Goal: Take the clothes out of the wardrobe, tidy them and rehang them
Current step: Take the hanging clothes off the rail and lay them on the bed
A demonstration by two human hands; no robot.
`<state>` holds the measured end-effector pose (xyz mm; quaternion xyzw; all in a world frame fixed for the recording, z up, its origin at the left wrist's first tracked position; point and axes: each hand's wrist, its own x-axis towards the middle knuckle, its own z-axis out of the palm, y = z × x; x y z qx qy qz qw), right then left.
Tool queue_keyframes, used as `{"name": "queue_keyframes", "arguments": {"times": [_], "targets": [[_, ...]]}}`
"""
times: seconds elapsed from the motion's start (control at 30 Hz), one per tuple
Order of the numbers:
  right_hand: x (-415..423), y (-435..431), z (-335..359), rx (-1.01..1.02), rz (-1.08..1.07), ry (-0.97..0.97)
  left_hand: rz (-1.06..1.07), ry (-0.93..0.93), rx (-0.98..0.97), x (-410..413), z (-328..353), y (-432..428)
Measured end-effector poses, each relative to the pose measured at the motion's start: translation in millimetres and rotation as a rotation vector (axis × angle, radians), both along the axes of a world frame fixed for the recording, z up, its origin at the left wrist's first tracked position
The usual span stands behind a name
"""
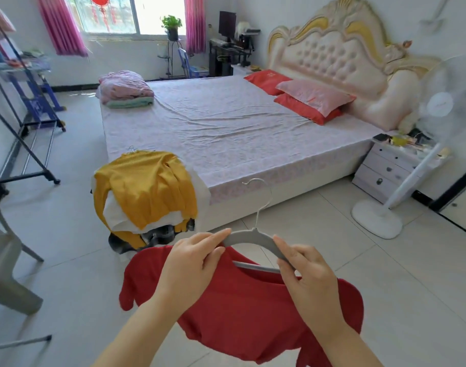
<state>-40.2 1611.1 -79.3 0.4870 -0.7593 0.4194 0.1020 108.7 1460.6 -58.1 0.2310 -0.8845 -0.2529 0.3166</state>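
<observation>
Head view: left hand (192,263) and right hand (306,271) fingers grip one hanger (253,237) bearing one red top (247,313).

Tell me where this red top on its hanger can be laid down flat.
The broad middle of the bed is bare, bordered by the folded bedding at its far corner, the pillows by the headboard and the yellow heap of clothes at its near corner. The near corner and the nightstand are crowded.

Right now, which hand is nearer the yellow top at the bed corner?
Left. The left hand pinches the hanger just below the yellow top; the right hand holds the hanger's other end, farther right.
</observation>
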Motion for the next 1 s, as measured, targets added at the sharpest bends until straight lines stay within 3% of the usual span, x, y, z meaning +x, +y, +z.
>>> {"name": "queue_keyframes", "arguments": {"times": [0.63, 1.0], "targets": [[-317, -291, 8, 0.128, 0.152, 0.039, 0.112, -0.079, 0.177, -289, -22, -267], [-457, -481, -1, 0.168, 0.176, -0.102, 0.113, -0.170, 0.234, -424, -36, -453]]}}
